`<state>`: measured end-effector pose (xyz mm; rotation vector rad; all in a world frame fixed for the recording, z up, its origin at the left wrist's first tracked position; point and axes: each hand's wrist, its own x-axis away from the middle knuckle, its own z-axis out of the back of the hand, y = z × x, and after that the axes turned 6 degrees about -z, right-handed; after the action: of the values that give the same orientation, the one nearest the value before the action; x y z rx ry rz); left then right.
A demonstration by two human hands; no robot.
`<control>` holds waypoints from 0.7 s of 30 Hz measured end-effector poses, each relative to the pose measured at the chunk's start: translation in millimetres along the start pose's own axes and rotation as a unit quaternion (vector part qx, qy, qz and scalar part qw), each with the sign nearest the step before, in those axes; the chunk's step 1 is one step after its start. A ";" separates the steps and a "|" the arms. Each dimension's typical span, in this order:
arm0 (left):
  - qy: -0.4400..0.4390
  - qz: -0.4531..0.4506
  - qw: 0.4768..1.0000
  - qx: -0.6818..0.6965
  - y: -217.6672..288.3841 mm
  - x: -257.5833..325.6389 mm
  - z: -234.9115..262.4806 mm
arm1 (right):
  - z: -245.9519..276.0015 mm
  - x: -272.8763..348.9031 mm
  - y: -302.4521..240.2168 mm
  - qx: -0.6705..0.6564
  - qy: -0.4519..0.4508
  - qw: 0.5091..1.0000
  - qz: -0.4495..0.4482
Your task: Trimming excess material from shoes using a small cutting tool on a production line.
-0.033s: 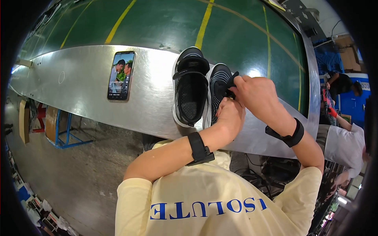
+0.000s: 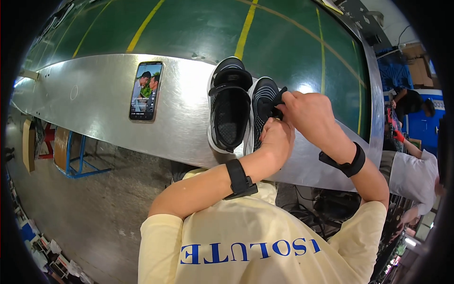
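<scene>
A pair of black shoes with white soles rests at the edge of the metal tabletop, toes away from me. The left shoe (image 2: 230,106) stands untouched, its dark opening showing. The right shoe (image 2: 265,97), patterned with pale wavy lines, is partly covered by my hands. My right hand (image 2: 307,111) pinches a black strap (image 2: 281,94) lifted at its upper. Close against the opening, my left hand (image 2: 278,137) is closed with bent fingers on the same shoe. What its fingertips grip exactly is hidden. Black bands circle both my wrists.
A lit phone (image 2: 145,90) lies on the metal ledge (image 2: 99,85) to the left. Beyond runs a green belt (image 2: 194,28) with yellow lines. A blue-framed stand (image 2: 80,158) is at the lower left. Other people, one a person in grey (image 2: 414,175), are at the right.
</scene>
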<state>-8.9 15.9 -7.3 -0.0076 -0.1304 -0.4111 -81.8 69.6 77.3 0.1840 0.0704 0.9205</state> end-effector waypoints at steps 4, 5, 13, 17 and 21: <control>-0.002 0.023 0.998 -0.051 -4.3 3.5 11.2 | 3.7 -6.3 0.3 -0.031 0.022 0.999 -0.014; -0.002 0.024 0.998 -0.051 -6.7 1.0 10.7 | 2.0 -9.2 -0.8 -0.030 0.022 0.999 -0.013; 0.155 -0.018 0.964 0.215 -43.0 31.5 16.0 | 8.4 -2.2 32.5 -0.323 0.113 0.905 -0.253; 0.216 -0.103 0.954 0.179 -58.4 51.0 28.2 | -102.8 74.5 66.1 -0.258 0.114 0.877 -0.389; 0.343 -0.180 0.903 0.186 -90.3 76.2 31.8 | -135.8 134.7 39.2 -0.206 0.124 0.891 -0.384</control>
<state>20.3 -96.2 32.3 0.5443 0.4980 -0.7312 -50.0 217.4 -46.2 -0.3481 0.1686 0.1424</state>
